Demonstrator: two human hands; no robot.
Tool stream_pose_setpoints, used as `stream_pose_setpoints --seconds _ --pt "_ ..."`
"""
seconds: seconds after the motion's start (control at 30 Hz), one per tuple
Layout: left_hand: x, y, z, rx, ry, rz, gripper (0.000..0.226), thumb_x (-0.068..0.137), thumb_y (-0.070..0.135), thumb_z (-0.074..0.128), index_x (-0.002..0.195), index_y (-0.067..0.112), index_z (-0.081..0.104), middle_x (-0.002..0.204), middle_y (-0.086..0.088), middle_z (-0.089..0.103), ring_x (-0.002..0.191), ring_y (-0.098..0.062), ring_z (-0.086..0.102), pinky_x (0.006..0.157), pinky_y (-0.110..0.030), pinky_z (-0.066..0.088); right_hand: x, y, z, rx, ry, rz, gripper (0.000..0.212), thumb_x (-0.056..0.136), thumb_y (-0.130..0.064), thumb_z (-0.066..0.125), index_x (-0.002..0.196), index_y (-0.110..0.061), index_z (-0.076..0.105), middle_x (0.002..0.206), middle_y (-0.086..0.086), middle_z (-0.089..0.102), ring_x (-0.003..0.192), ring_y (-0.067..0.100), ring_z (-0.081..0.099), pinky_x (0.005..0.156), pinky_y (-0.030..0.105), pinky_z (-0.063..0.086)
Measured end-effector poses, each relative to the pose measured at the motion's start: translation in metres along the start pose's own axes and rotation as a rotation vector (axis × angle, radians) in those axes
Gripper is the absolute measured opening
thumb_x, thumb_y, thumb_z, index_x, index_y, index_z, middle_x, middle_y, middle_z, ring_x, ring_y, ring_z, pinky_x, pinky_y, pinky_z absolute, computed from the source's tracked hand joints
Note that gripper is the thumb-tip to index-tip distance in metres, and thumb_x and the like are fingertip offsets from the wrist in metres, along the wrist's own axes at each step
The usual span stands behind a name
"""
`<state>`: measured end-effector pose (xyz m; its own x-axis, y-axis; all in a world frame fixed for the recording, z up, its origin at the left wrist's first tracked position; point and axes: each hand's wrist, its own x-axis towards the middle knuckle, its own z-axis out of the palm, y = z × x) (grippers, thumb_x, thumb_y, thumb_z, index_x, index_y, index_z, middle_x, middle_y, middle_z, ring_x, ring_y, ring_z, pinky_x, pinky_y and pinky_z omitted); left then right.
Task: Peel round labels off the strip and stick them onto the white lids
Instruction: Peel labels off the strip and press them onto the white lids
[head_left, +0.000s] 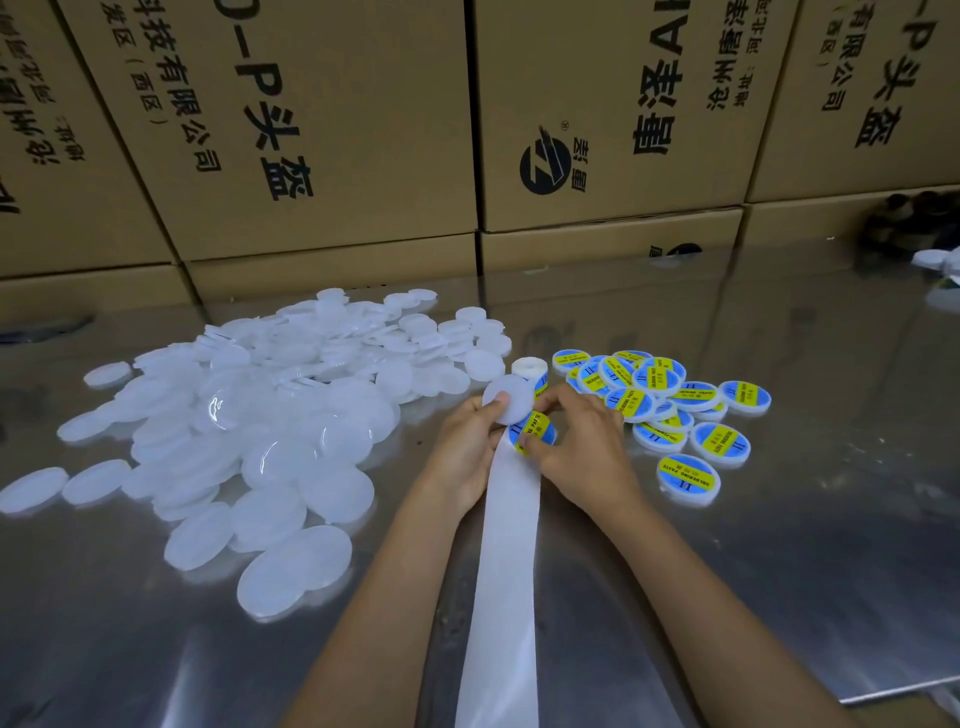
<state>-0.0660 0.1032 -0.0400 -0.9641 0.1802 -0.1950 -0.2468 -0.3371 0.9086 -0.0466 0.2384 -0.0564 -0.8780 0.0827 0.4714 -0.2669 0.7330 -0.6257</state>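
- Nearest the camera, bare backing strip (506, 571) runs up the shiny metal table (779, 545) btwn both forearms; labels already gone from this stretch.
- At the strip's far end, right hand (576, 441) has fingers curled round a blue/yellow round label (534, 432), thumb at its near edge. Looks like it's mid-peel, but can't tell if the label is fully free of the backing.
- Just left of it, left hand (467, 447) pinches a plain white lid (508, 399), thumb on its face, lid tilted toward the label & touching or overlapping its top edge.
- Step in hand, as I read it: peel label, about to set on the held lid. Next move needs label centred on the lid face, then pressed flat w/o creases.
- Just beyond the hands, label roll (531, 370) stands on the table, feeding the strip.
- Right of that, pile of labelled lids (670, 405), a dozen-plus, done.
- Left & further back, big heap of unlabelled lids (270, 415), far more than done, so task is early.
- Farthest: wall of cardboard boxes (337, 130).
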Motion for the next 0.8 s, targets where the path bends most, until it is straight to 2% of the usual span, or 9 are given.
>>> stream_pose_setpoints --seconds 0.13,0.23,0.33,0.4,0.47,0.53,0.63,0.73,0.8 --pt "-0.002 0.001 0.000 -0.030 -0.010 0.016 0.034 0.107 0.017 0.044 0.132 -0.002 0.057 0.122 -0.024 0.068 0.100 -0.032 0.069 0.090 -0.042 0.056 -0.003 -0.006 -0.005 0.080 -0.024 0.029 0.024 0.077 -0.016 0.074 0.085 -0.021 0.053 0.092 -0.005 0.066 0.092 0.019 0.059 0.090 0.036 0.039" --pt "-0.001 0.001 -0.001 -0.054 0.005 0.023 0.032 0.107 0.014 0.044 0.132 -0.002 0.056 0.123 -0.023 0.068 0.106 -0.032 0.069 0.097 -0.041 0.055 -0.004 -0.010 -0.008 0.128 -0.059 0.077 0.024 0.077 -0.015 0.073 0.073 -0.021 0.049 0.088 0.004 0.071 0.089 0.026 0.064 0.090 0.043 0.046" --pt "0.000 0.001 -0.002 -0.045 0.055 0.019 0.027 0.107 0.014 0.046 0.127 0.000 0.056 0.119 -0.025 0.069 0.101 -0.034 0.070 0.096 -0.045 0.055 -0.003 -0.013 -0.011 0.218 -0.125 0.156 0.025 0.073 -0.016 0.074 0.066 -0.015 0.051 0.099 0.005 0.074 0.104 0.025 0.064 0.096 0.045 0.045" --pt "0.000 0.001 -0.003 -0.056 0.089 0.024 0.025 0.106 0.014 0.048 0.126 0.000 0.055 0.119 -0.024 0.069 0.096 -0.031 0.071 0.088 -0.040 0.058 -0.002 -0.016 -0.013 0.276 -0.160 0.185 0.024 0.073 -0.013 0.074 0.065 -0.011 0.052 0.111 -0.005 0.070 0.120 0.018 0.057 0.105 0.045 0.039" --pt "0.000 0.001 -0.005 -0.083 0.123 0.052 0.022 0.104 0.011 0.052 0.122 -0.001 0.056 0.116 -0.021 0.070 0.092 -0.025 0.073 0.078 -0.032 0.061 0.000 -0.019 -0.017 0.324 -0.120 0.166 0.027 0.074 -0.006 0.071 0.061 -0.014 0.050 0.114 -0.007 0.066 0.125 0.018 0.051 0.109 0.044 0.034" --pt "0.001 0.001 -0.008 -0.100 0.177 0.101 0.014 0.101 0.007 0.057 0.112 -0.001 0.060 0.117 -0.019 0.068 0.095 -0.023 0.072 0.080 -0.030 0.059 0.001 -0.022 -0.023 0.394 -0.034 0.135 0.029 0.078 0.002 0.066 0.062 -0.013 0.048 0.105 0.003 0.064 0.115 0.025 0.053 0.104 0.042 0.038" --pt "0.000 0.006 -0.012 -0.115 0.243 0.184 0.015 0.096 0.000 0.061 0.111 0.005 0.062 0.128 -0.018 0.062 0.102 -0.025 0.068 0.079 -0.030 0.060 0.002 -0.025 -0.032 0.678 0.020 0.187 0.023 0.084 0.007 0.057 0.072 -0.008 0.046 0.085 0.011 0.057 0.085 0.025 0.052 0.078 0.033 0.044" --pt "-0.008 0.013 -0.011 -0.131 0.163 0.228 0.030 0.095 -0.001 0.063 0.118 0.018 0.066 0.124 -0.012 0.065 0.097 -0.027 0.074 0.070 -0.031 0.061 0.003 -0.029 -0.035 0.870 0.029 0.242 0.024 0.084 0.007 0.059 0.078 -0.013 0.047 0.082 0.010 0.052 0.080 0.020 0.051 0.061 0.016 0.043" --pt "-0.013 0.015 -0.007 -0.149 0.066 0.212 0.035 0.096 -0.002 0.059 0.124 0.018 0.067 0.123 -0.012 0.068 0.100 -0.030 0.074 0.072 -0.032 0.061 0.003 -0.031 -0.033 0.909 0.029 0.241 0.027 0.084 0.011 0.061 0.082 -0.013 0.048 0.086 0.013 0.055 0.080 0.020 0.055 0.062 0.014 0.046"
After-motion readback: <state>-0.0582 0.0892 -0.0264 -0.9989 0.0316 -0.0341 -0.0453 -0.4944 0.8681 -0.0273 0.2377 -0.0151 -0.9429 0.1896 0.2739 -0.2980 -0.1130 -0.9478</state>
